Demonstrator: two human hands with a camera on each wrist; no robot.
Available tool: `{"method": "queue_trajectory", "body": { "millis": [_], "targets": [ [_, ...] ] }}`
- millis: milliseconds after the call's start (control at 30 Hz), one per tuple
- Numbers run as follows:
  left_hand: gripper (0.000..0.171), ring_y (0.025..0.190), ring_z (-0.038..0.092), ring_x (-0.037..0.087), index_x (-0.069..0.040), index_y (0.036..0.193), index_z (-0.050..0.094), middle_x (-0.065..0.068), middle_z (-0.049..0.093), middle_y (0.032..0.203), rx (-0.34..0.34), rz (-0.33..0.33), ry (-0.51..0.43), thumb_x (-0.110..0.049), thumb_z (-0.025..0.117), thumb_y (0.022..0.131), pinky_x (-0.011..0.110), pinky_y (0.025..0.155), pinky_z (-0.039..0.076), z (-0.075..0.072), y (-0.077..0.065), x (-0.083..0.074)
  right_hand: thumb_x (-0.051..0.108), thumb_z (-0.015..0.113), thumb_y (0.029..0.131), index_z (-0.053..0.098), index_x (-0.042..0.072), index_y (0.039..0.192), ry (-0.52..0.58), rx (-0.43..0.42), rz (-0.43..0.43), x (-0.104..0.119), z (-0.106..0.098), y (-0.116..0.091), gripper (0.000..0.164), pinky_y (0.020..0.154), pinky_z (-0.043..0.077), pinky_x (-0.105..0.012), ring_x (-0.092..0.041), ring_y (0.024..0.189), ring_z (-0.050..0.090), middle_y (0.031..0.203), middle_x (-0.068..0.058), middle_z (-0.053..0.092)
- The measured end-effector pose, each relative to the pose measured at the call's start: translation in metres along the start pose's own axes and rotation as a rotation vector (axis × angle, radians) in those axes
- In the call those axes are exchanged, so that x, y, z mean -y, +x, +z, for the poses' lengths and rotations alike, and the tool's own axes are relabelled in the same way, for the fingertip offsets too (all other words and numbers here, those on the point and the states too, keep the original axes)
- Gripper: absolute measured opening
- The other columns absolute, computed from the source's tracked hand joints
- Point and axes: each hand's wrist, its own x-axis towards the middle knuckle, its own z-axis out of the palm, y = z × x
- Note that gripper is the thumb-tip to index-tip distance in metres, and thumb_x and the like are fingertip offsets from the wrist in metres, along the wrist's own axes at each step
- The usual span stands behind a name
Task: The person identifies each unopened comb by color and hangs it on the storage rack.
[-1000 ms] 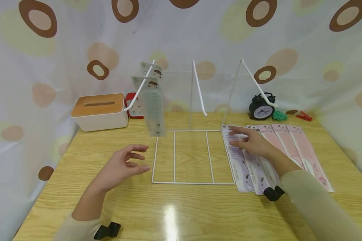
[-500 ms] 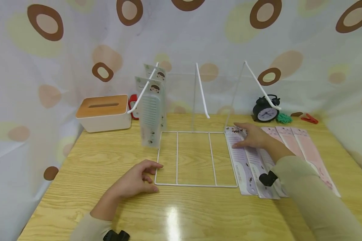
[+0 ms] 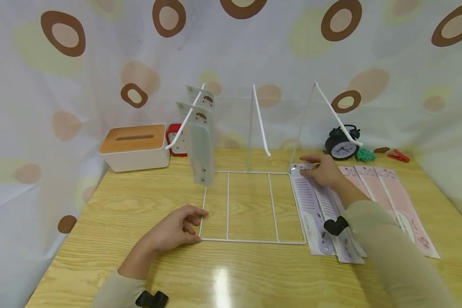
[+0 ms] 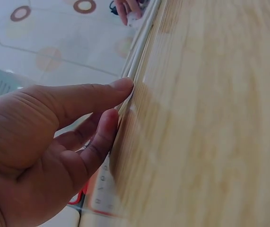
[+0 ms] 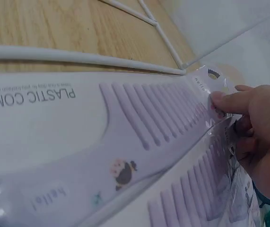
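Observation:
My right hand (image 3: pixel 323 171) pinches the top end of a purple comb in a clear packet (image 5: pixel 149 113), thumb on its face just below the hang hole. Under and beside it lie more purple packaged combs (image 5: pixel 187 184), overlapping. My left hand (image 3: pixel 175 229) holds the front left corner of a white wire display rack (image 3: pixel 254 242), thumb at the corner and curled fingers at the side wire (image 4: pixel 142 47). From the rack's left hook (image 3: pixel 185 124) hang two green packaged combs (image 3: pixel 201 147). Its middle hook (image 3: pixel 261 122) and right hook (image 3: pixel 336 113) carry nothing.
Pink packaged combs (image 3: pixel 404 205) lie right of the purple ones. Behind stand a black alarm clock (image 3: pixel 342 147), a green scrunchie (image 3: pixel 365 155) and a red clip (image 3: pixel 399 156). A tissue box (image 3: pixel 138 160) and a red clock (image 3: pixel 179 145) stand at the back left.
My left hand has come right onto the rack's front left corner. My right hand has moved from over the purple packets to grip the top of one. The green packets have swung.

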Motion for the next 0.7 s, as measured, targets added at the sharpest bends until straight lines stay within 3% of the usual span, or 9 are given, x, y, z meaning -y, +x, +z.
{"method": "queue_trajectory", "body": {
  "millis": [167, 300, 367, 467, 567, 700],
  "targets": [
    [0.056, 0.104, 0.055, 0.023, -0.004, 0.136, 0.056, 0.016, 0.055, 0.137, -0.001, -0.008, 0.011, -0.001, 0.078, 0.084, 0.024, 0.081, 0.055, 0.001, 0.0, 0.0, 0.035, 0.073, 0.092, 0.059, 0.011, 0.14, 0.294, -0.131, 0.135, -0.002, -0.006, -0.002, 0.055, 0.077, 0.047, -0.018, -0.008, 0.1, 0.056, 0.123, 0.0, 0.067],
    [0.051, 0.107, 0.055, 0.025, -0.003, 0.132, 0.059, 0.015, 0.056, 0.134, -0.009, 0.004, 0.049, -0.001, 0.077, 0.084, 0.025, 0.082, 0.055, 0.002, 0.0, -0.002, 0.032, 0.077, 0.089, 0.065, 0.02, 0.132, 0.674, -0.147, 0.151, 0.007, -0.023, -0.012, 0.047, 0.072, 0.047, -0.014, 0.004, 0.089, 0.06, 0.1, 0.021, 0.071],
    [0.049, 0.108, 0.055, 0.024, -0.003, 0.13, 0.061, 0.013, 0.056, 0.133, -0.012, 0.012, 0.08, -0.004, 0.079, 0.084, 0.025, 0.082, 0.054, 0.002, 0.0, -0.002, 0.026, 0.078, 0.087, 0.069, 0.024, 0.122, 0.884, -0.135, 0.147, 0.013, -0.033, -0.02, 0.036, 0.071, 0.048, -0.017, 0.003, 0.087, 0.063, 0.096, 0.021, 0.073],
    [0.045, 0.1, 0.056, 0.022, -0.003, 0.125, 0.065, 0.012, 0.055, 0.131, -0.023, 0.013, 0.113, -0.009, 0.081, 0.083, 0.023, 0.078, 0.053, 0.003, 0.001, -0.004, 0.011, 0.075, 0.088, 0.075, 0.022, 0.11, 1.144, -0.094, 0.099, 0.022, -0.047, -0.035, 0.024, 0.071, 0.052, -0.017, -0.002, 0.087, 0.069, 0.097, 0.012, 0.077],
    [0.042, 0.089, 0.055, 0.019, -0.002, 0.121, 0.068, 0.012, 0.056, 0.131, -0.036, 0.002, 0.115, -0.011, 0.082, 0.082, 0.022, 0.074, 0.051, 0.004, 0.002, -0.006, 0.005, 0.071, 0.09, 0.077, 0.019, 0.107, 1.23, -0.059, 0.069, 0.03, -0.059, -0.052, 0.022, 0.072, 0.056, -0.018, -0.005, 0.086, 0.071, 0.099, 0.006, 0.077],
    [0.041, 0.086, 0.058, 0.017, 0.0, 0.12, 0.068, 0.012, 0.056, 0.131, -0.043, -0.007, 0.097, -0.01, 0.082, 0.083, 0.022, 0.073, 0.052, 0.004, 0.004, -0.006, 0.006, 0.071, 0.091, 0.077, 0.018, 0.11, 1.207, -0.054, 0.067, 0.036, -0.07, -0.075, 0.023, 0.077, 0.057, -0.017, -0.007, 0.09, 0.071, 0.104, 0.007, 0.076]
  ]
}}
